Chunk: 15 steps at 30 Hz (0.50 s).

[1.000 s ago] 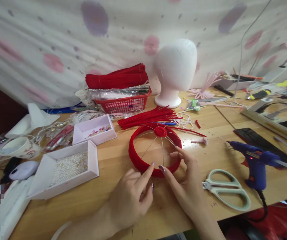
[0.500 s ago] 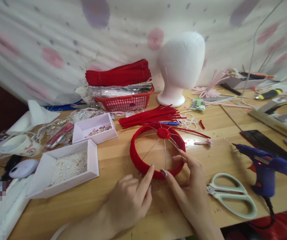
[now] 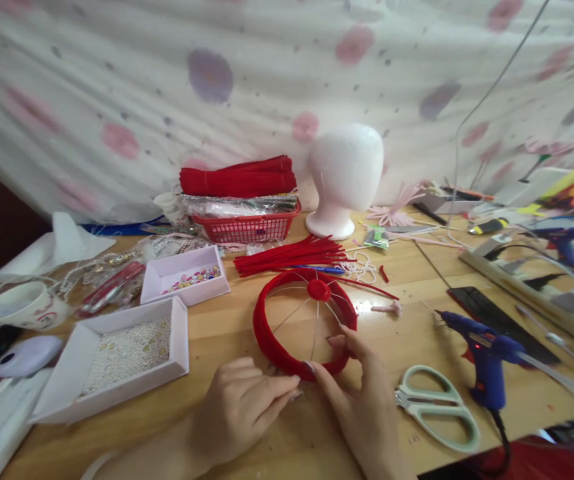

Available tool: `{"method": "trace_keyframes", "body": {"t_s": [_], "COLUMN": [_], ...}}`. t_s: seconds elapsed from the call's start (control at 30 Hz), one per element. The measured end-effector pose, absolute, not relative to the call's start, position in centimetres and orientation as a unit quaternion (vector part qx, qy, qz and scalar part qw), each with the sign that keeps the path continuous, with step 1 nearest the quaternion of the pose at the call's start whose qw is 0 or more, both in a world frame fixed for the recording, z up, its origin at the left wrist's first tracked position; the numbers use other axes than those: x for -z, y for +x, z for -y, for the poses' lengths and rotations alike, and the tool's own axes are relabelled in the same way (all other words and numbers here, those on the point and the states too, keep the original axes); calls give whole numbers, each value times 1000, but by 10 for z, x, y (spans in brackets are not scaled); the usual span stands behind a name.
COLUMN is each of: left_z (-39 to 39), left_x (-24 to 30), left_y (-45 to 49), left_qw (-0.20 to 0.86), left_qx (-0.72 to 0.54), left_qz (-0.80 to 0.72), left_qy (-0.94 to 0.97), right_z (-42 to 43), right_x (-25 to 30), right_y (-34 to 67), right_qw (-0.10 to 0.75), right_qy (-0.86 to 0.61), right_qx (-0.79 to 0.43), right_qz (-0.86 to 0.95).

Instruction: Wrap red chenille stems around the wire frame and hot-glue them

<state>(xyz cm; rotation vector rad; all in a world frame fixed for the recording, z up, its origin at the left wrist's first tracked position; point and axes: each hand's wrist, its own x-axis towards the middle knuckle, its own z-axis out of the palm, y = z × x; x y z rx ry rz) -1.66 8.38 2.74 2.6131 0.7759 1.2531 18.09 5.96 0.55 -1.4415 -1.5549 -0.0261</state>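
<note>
A red fuzzy wire-spoked ring (image 3: 273, 352) rests on the table, its thin wires meeting at a red coiled disc (image 3: 319, 290). My right hand (image 3: 361, 387) grips its near right rim, thumb outside at the front and fingers around the right side. Just left of the near rim, my left hand (image 3: 241, 407) is closed, thumb and forefinger pinched together; whatever may be between the tips is too small to make out. Behind the ring lies a bundle of red chenille stems (image 3: 291, 256), with one single stem (image 3: 367, 287) stretching to the right.
Scissors (image 3: 439, 407) and a blue glue gun (image 3: 481, 353) lie at the right. On the left stand a box of pearl beads (image 3: 181, 340) and a box of gems (image 3: 223, 270). A red basket (image 3: 247, 230) and a white foam head (image 3: 347, 173) are at the back.
My left forefinger, stretched onto the ring's near rim before, has drawn back into a pinch beside it. My right hand keeps its grip. The view has tilted up and shifted right.
</note>
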Motion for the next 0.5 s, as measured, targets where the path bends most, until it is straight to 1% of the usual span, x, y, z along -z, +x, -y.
{"method": "trace_keyframes", "body": {"t_s": [0.1, 0.2, 0.27, 0.4, 0.43, 0.47, 0.5], "left_z": [-88, -86, -83, -79, -79, -80, -80], "left_x": [-28, -25, -21, -12, -10, -9, -8], "left_y": [-20, -18, -16, -13, -13, -13, -13], "left_qw": [94, 109, 106, 81, 72, 66, 61], "left_qx": [-414, -404, -383, -371, -377, -384, -388], "left_qz": [-232, -212, -206, -191, -186, -183, -181], "left_qy": [875, 883, 894, 905, 904, 903, 901], "right_z": [-57, -50, -47, -66, -79, -95, -114], "right_x": [-6, -11, -23, -73, -88, -103, -116], "right_y": [180, 187, 198, 220, 221, 221, 217], "right_qw": [483, 461, 446, 479, 475, 455, 416], "right_qy": [-583, -575, -578, -610, -616, -621, -619], "right_qx": [14, -27, -34, 47, 40, 25, -10], "right_qz": [654, 676, 683, 630, 627, 638, 666]}}
